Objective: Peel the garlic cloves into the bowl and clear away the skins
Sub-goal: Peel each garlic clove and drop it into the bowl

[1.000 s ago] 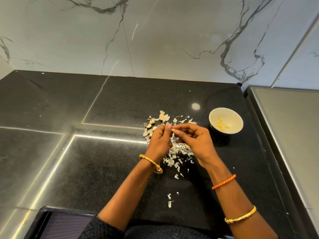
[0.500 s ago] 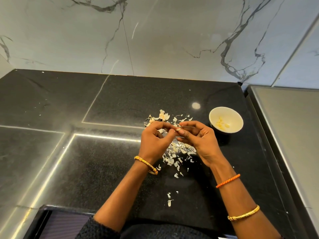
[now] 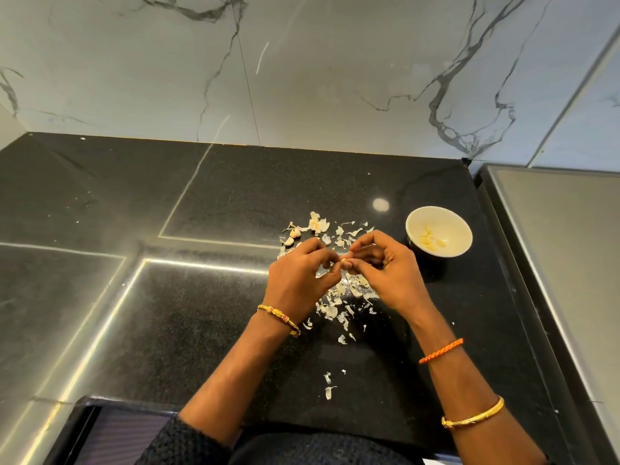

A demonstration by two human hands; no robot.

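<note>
Both the left hand (image 3: pixel 302 280) and right hand (image 3: pixel 385 273) have fingers curled, pinching one small pale garlic clove (image 3: pixel 344 262) between them above the heap of papery white skins (image 3: pixel 339 297) on the speckled black stone desk (image 3: pixel 201 313). A slip could drop it into that litter, short of the small white bowl (image 3: pixel 438 234) of peeled cloves just right; tugged flakes could scatter wider.

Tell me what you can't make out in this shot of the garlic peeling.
All in the head view:
- Clove between left hand and right hand: fingers cover nearly all; how far it is peeled is unclear.
- Peeled cloves in the bowl: too small to count surely.
- Skins under both hands: the pile's spread is hidden.
- Dark object, bottom left: cut off by the frame.
</note>
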